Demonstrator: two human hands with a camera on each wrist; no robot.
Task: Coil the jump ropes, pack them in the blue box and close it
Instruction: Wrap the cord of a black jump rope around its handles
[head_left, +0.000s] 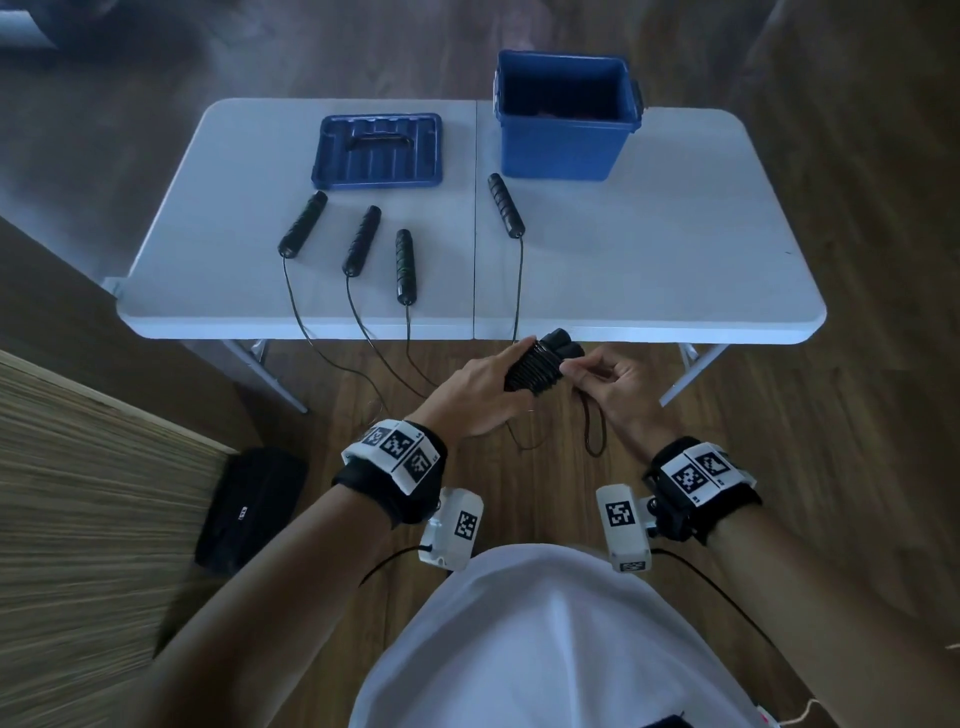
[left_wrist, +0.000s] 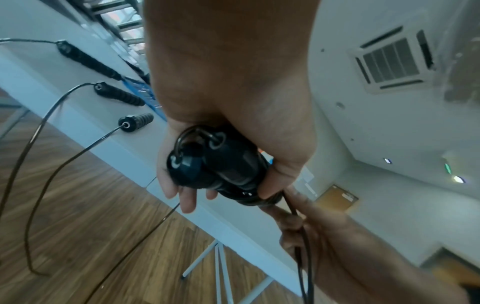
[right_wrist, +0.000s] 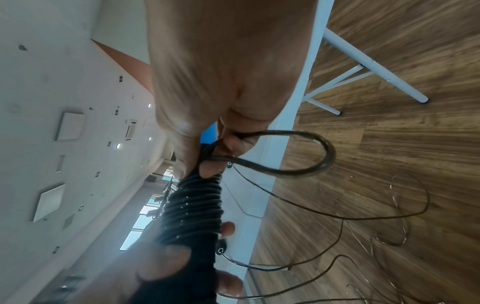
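1. The left hand (head_left: 475, 384) is holding a black bundle of two rope handles wrapped round with thin cord (head_left: 537, 366), its grip curled tight around it, in front of the white folding bench (head_left: 649, 260).
2. The right hand (head_left: 615, 384) is pinching a loose loop of black cord (right_wrist: 298, 156) beside the bundle.
3. The open blue plastic box (head_left: 563, 135) is standing at the far side of the bench.
4. The flat blue lid (head_left: 379, 150) is lying to the left of the box.
5. Four black rope handles (head_left: 405, 265) are lying on the bench, with their cords hanging down to the wooden floor (head_left: 831, 415).

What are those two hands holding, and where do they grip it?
The left hand grips a wound jump rope bundle around its two handles. The right hand pinches the rope's loose loop beside the bundle.
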